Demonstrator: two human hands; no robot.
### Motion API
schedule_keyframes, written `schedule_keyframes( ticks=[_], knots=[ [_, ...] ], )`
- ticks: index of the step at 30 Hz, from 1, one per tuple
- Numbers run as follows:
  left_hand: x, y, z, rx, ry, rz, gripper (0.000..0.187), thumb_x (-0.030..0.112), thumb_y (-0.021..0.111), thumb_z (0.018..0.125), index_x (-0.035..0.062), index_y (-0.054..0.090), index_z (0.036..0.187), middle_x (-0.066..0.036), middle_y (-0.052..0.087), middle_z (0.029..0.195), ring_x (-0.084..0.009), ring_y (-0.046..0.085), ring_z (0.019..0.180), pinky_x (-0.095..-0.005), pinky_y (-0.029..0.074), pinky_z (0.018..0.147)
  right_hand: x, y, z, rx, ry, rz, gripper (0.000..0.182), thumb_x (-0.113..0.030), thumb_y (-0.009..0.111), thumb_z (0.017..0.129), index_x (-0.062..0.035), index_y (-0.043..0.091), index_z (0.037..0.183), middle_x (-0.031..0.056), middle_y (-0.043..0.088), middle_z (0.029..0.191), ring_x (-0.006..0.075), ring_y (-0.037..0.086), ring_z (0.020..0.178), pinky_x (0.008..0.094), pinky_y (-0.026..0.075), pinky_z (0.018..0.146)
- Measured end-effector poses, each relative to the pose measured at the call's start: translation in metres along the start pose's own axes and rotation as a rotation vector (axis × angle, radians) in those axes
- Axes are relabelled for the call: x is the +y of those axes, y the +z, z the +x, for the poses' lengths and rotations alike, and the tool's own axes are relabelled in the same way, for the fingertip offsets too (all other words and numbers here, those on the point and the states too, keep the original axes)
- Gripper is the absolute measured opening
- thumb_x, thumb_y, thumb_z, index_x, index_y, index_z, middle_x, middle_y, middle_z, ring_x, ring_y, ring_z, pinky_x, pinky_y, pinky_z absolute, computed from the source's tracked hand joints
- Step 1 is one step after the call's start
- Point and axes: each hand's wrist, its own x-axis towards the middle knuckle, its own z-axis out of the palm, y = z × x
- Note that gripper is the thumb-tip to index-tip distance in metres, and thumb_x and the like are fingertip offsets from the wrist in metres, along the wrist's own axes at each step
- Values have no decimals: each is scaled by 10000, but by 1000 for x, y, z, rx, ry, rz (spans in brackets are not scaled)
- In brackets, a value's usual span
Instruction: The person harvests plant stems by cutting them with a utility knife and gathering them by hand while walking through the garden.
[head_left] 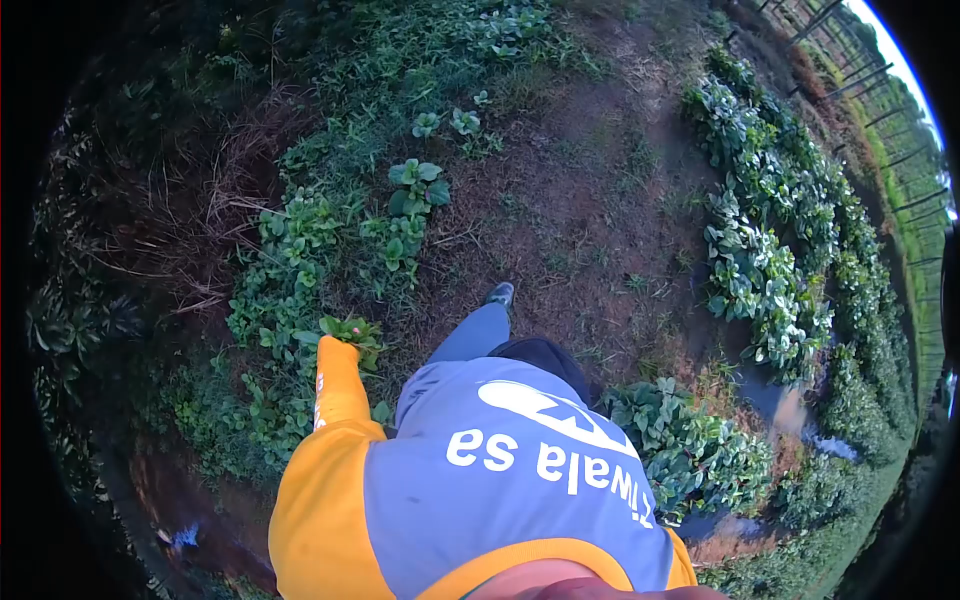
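Note:
My left arm in a yellow sleeve point(340, 385) reaches forward over low green plants. Its cuff ends against a leafy clump point(362, 338), and leaves hide nearly all of my left hand. A tiny pinkish spot shows among these leaves, too small to tell whether it is skin. What the hand holds, if anything, cannot be made out. On my right side only a bit of yellow sleeve point(682, 562) shows beside the grey-blue shirt point(470, 500); my right hand is out of sight.
A dark shoe point(501, 293) stands on bare brown soil point(580, 230). Broad-leaved plants point(770, 280) grow in a row on the right, with another clump point(700, 445) near my right side. Dry stalks point(225, 190) lie at the left. Posts point(920, 200) stand far right.

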Motion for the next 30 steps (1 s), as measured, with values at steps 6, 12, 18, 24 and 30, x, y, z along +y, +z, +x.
schedule_keyframes(
  ticks=[6, 12, 18, 24, 30],
  knots=[
    [144, 46, 117, -36, -92, -551, 325, 339, 617, 818, 62, 620, 988, -75, 640, 862, -229, 588, 788, -396, 466, 759, -129, -108, 31, -120, 281, 739, 188, -171, 687, 763, -84, 539, 839, 82, 573, 657, 225, 592, 550, 368, 485, 504],
    [319, 90, 255, -249, -234, -1585, 275, 326, 593, 841, 79, 617, 959, -58, 619, 843, -224, 572, 768, -406, 462, 754, -207, -193, 112, -186, 342, 1123, 183, -178, 699, 747, -84, 551, 800, 75, 563, 642, 216, 583, 545, 368, 475, 501],
    [488, 113, 315, -319, -22, -1898, 268, 301, 467, 902, 69, 585, 966, -75, 599, 882, -209, 585, 783, -421, 504, 778, -276, -261, 231, -221, 422, 1049, 186, -276, 600, 772, -96, 553, 760, 73, 552, 632, 242, 562, 560, 386, 450, 508],
    [627, 128, 315, -276, -245, -2014, 310, 205, 356, 930, 41, 485, 1160, -147, 556, 1112, -279, 562, 977, -463, 478, 888, -354, -404, 444, -394, 383, 958, 303, -392, 480, 804, -110, 553, 721, 73, 540, 622, 274, 539, 577, 407, 422, 519],
    [670, 178, 332, -107, 36, -1830, 358, 153, 316, 946, -4, 448, 1239, -151, 525, 1221, -255, 545, 1066, -407, 481, 902, -548, -597, 668, -32, -37, 425, 171, -248, 537, 816, -120, 491, 713, 46, 480, 560, 206, 466, 441, 346, 367, 405]
  ],
)
